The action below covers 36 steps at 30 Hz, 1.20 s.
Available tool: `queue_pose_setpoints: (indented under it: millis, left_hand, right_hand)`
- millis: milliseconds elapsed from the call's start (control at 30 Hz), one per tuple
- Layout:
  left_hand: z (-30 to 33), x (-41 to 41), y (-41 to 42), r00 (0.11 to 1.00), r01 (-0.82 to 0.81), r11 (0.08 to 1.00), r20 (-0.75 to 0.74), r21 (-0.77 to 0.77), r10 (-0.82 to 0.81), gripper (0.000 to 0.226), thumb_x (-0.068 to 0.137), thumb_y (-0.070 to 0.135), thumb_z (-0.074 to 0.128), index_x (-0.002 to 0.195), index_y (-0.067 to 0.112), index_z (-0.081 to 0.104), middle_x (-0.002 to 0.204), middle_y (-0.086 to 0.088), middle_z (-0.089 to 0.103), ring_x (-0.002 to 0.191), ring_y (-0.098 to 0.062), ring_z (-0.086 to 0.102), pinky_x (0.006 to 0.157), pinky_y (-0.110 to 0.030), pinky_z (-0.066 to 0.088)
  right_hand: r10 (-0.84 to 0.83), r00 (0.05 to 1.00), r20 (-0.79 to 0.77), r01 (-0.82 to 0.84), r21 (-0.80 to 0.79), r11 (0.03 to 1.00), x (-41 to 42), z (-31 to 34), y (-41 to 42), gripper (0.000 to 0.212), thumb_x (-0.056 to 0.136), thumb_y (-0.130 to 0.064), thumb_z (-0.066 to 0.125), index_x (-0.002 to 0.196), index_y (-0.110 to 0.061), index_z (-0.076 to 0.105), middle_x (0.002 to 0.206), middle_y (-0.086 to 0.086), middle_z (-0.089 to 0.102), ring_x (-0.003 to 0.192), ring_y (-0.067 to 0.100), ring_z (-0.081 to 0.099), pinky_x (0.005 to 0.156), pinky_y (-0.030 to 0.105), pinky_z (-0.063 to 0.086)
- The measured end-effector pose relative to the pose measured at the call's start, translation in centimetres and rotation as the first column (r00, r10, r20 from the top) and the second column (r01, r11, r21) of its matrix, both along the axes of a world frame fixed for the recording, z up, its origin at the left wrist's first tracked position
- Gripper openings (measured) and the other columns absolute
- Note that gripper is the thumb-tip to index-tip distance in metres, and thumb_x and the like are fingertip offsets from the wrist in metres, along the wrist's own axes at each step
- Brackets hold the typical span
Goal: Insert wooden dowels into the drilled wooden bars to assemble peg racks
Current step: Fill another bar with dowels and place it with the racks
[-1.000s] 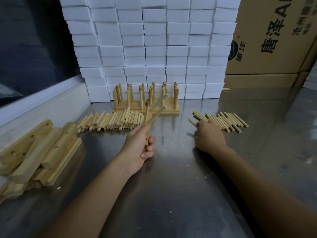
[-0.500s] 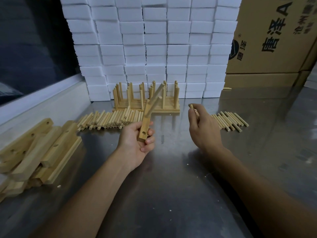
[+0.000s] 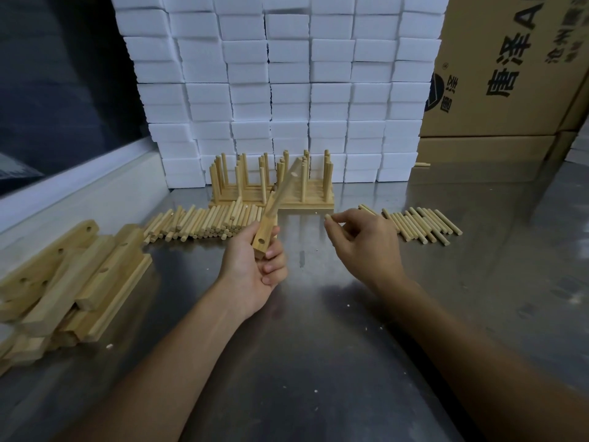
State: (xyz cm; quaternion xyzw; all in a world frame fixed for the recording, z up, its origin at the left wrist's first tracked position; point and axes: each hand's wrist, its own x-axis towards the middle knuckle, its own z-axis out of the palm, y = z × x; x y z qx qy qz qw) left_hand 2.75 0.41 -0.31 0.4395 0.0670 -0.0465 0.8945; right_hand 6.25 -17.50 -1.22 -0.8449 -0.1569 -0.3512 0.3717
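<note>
- Left hand [image 3: 255,266]: grips the near end of a pale drilled wooden bar [image 3: 276,205]; thumb and fingers curled round it. Bar is lifted off the grey reflective metal counter [image 3: 318,362] and slants up and away toward the far side. One round hole shows on its near end, another near its far end.
- Right hand [image 3: 363,240]: raised above the counter, just right of the bar and apart from it. Thumb and forefinger pinch a short light wooden dowel [image 3: 327,217]; only its round end is visible, pointing left toward the bar. Other fingers loosely curled.
- Loose dowels, right row [image 3: 420,224]: lie side by side on the counter, far right of the right hand.
- Loose dowels, left row [image 3: 197,223]: larger spread on the counter, far left of the left hand, some piled on each other.
- Finished peg racks [image 3: 274,186]: flat bars with upright dowels, grouped on the counter beyond the left row, against the wall of white foam blocks [image 3: 287,90].
- Stack of undrilled-looking and drilled wooden bars [image 3: 70,282]: piled at the near left edge of the counter; holes visible in several.
- Brown cardboard boxes with black print [image 3: 510,74]: stacked at far right, beside the foam blocks.
</note>
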Motion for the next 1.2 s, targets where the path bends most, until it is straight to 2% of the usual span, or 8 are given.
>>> queue_pose_setpoints:
  millis: [167, 300, 433, 500, 667, 833, 1000, 1200]
  left_hand:
    - [-0.1, 0.1, -0.1, 1.000, -0.006, 1.000, -0.019, -0.003, 0.006, 0.039, 0.104, 0.040, 0.038, 0.088, 0.010, 0.056, 0.051, 0.003, 0.034, 0.037, -0.008, 0.025, 0.030, -0.018, 0.017]
    - [-0.2, 0.1, -0.3, 0.999, -0.002, 1.000, -0.036, 0.001, 0.002, 0.040, 0.104, 0.043, 0.035, 0.087, 0.010, 0.052, 0.049, 0.002, 0.034, 0.035, -0.008, 0.025, 0.030, -0.017, 0.017]
    - [-0.3, 0.1, -0.3, 0.999, 0.001, 1.000, -0.046, 0.009, 0.000, 0.040, 0.105, 0.043, 0.035, 0.088, 0.010, 0.050, 0.049, 0.001, 0.035, 0.036, -0.008, 0.026, 0.030, -0.016, 0.018]
    - [-0.3, 0.1, -0.3, 0.999, 0.002, 1.000, -0.043, 0.022, -0.001, 0.040, 0.105, 0.043, 0.034, 0.089, 0.010, 0.050, 0.049, 0.001, 0.035, 0.036, -0.008, 0.026, 0.030, -0.016, 0.018]
    - [-0.4, 0.1, -0.4, 0.999, -0.014, 0.999, -0.044, 0.039, 0.016, 0.040, 0.105, 0.043, 0.034, 0.088, 0.011, 0.049, 0.050, 0.000, 0.037, 0.035, -0.009, 0.026, 0.030, -0.017, 0.018]
    - [-0.5, 0.3, -0.2, 0.999, -0.029, 0.999, -0.041, 0.045, 0.031, 0.039, 0.106, 0.041, 0.035, 0.086, 0.011, 0.050, 0.050, 0.000, 0.039, 0.035, -0.009, 0.027, 0.030, -0.017, 0.017]
    - [-0.6, 0.4, 0.0, 0.998, -0.032, 0.999, -0.044, 0.035, 0.034, 0.040, 0.106, 0.040, 0.035, 0.085, 0.011, 0.051, 0.051, 0.000, 0.040, 0.035, -0.009, 0.027, 0.029, -0.018, 0.018]
    - [-0.6, 0.4, 0.0, 1.000, 0.004, 0.999, -0.011, 0.054, -0.004, 0.043, 0.107, 0.042, 0.031, 0.087, 0.010, 0.052, 0.050, 0.000, 0.036, 0.036, -0.009, 0.026, 0.029, -0.018, 0.019]
  right_hand:
    - [0.074, 0.993, -0.097, -0.069, 0.057, 0.996, -0.5, 0.0, 1.0, 0.025, 0.098, -0.036, 0.058, 0.090, -0.015, 0.069, 0.061, 0.000, 0.062, 0.055, 0.016, 0.057, 0.055, 0.037, 0.050]
    - [0.164, 0.973, -0.163, -0.115, 0.274, 0.955, -1.0, 0.9, 2.2, 0.024, 0.099, -0.033, 0.057, 0.090, -0.015, 0.070, 0.075, -0.009, 0.058, 0.065, 0.002, 0.049, 0.060, 0.015, 0.038]
    - [0.473, 0.852, -0.225, -0.220, 0.666, 0.713, -1.5, 1.9, 2.5, 0.030, 0.104, -0.034, 0.046, 0.090, -0.009, 0.055, 0.061, -0.003, 0.052, 0.050, 0.006, 0.045, 0.048, 0.020, 0.038]
    - [0.541, 0.803, -0.251, -0.214, 0.725, 0.654, -1.8, 2.0, 2.6, 0.029, 0.105, -0.034, 0.044, 0.092, -0.009, 0.051, 0.060, 0.001, 0.058, 0.048, 0.010, 0.050, 0.046, 0.022, 0.041]
    - [0.607, 0.738, -0.295, -0.232, 0.734, 0.639, -2.0, 1.6, 3.0, 0.021, 0.106, -0.027, 0.042, 0.100, -0.008, 0.049, 0.072, 0.007, 0.071, 0.055, 0.018, 0.063, 0.051, 0.026, 0.048]
    - [0.566, 0.754, -0.333, -0.249, 0.653, 0.715, -2.1, 1.3, 2.8, 0.013, 0.091, -0.010, 0.069, 0.091, 0.000, 0.059, 0.084, 0.011, 0.076, 0.063, 0.015, 0.068, 0.058, 0.025, 0.053]
    - [0.518, 0.760, -0.393, -0.239, 0.571, 0.785, -2.1, 1.5, 2.5, 0.027, 0.098, -0.001, 0.055, 0.122, -0.010, 0.062, 0.095, 0.009, 0.068, 0.056, 0.010, 0.062, 0.058, 0.024, 0.053]
    - [0.521, 0.780, -0.348, -0.390, 0.382, 0.838, -2.8, 1.5, 3.1, 0.018, 0.094, -0.007, 0.065, 0.108, -0.012, 0.076, 0.089, 0.004, 0.069, 0.063, -0.001, 0.055, 0.061, 0.018, 0.046]
